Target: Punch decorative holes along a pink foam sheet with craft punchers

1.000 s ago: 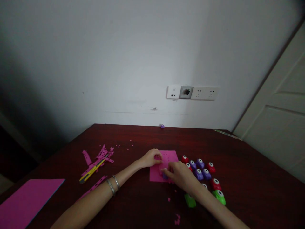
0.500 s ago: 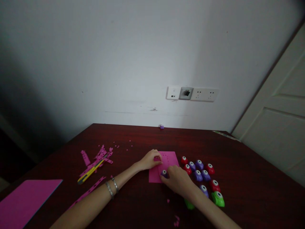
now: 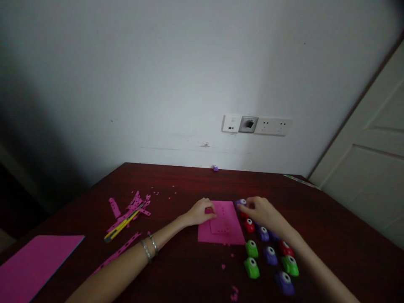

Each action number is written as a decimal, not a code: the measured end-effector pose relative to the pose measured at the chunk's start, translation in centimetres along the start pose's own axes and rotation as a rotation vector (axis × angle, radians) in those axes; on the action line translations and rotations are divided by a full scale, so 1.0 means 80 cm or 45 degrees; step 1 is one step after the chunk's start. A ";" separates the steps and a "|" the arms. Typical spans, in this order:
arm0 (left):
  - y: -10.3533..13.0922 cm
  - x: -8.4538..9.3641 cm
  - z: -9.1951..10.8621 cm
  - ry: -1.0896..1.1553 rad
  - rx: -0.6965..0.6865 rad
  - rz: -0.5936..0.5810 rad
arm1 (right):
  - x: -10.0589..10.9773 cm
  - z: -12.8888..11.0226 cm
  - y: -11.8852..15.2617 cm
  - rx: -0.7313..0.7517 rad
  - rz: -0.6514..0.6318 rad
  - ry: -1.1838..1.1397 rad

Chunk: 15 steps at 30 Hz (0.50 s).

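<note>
A pink sheet (image 3: 235, 229) lies on the dark red table, with a smaller pink piece (image 3: 217, 225) bearing small dots on top of it. My left hand (image 3: 202, 211) has its fingers curled at the left edge of the smaller piece, pinching it. Beyond the sheet's upper right corner, my right hand (image 3: 261, 211) has its fingers closed around a purple punch (image 3: 240, 202). Red punches (image 3: 249, 225), green punches (image 3: 251, 248) and more purple punches (image 3: 270, 255) stand to the right, some partly hidden under my right hand and forearm.
A yellow cutter (image 3: 121, 227) lies by pink scraps (image 3: 115, 207) on the left. A larger pink sheet (image 3: 38, 263) is at the front left. Small pink bits (image 3: 234, 293) lie near the front. One small purple punch (image 3: 215, 168) stands by the wall.
My right hand has moved from the smaller pink piece to the right and back, taking the purple punch off the paper. More of the sheet and the green punches now show. My left hand stays in place.
</note>
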<state>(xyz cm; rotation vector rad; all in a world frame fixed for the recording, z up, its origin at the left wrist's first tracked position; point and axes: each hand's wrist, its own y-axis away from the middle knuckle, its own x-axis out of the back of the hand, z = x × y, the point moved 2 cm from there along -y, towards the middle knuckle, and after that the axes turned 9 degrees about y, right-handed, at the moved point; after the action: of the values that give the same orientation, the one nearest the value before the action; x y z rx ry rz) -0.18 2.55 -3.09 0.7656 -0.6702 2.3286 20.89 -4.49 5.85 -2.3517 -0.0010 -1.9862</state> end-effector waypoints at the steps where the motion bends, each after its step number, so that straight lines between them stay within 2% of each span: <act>1: 0.000 0.000 0.000 0.006 -0.006 0.002 | 0.004 0.020 -0.012 -0.074 0.011 0.026; 3: 0.001 0.000 -0.001 0.020 -0.024 0.008 | 0.004 0.052 -0.030 -0.169 0.011 0.063; 6: 0.001 0.000 -0.001 0.028 -0.028 0.013 | -0.009 0.080 -0.043 -0.242 -0.030 0.095; 11: 0.002 0.000 0.000 0.018 -0.003 0.008 | -0.039 0.092 -0.051 -0.279 -0.137 0.115; 15: 0.001 0.000 0.001 0.015 -0.009 0.010 | -0.048 0.096 -0.058 -0.299 -0.172 0.130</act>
<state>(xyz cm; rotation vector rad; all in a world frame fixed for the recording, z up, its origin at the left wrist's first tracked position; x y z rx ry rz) -0.24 2.43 -3.05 0.7468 -0.6768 2.3353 27.62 0.68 1.04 -2.4427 0.0854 -2.2839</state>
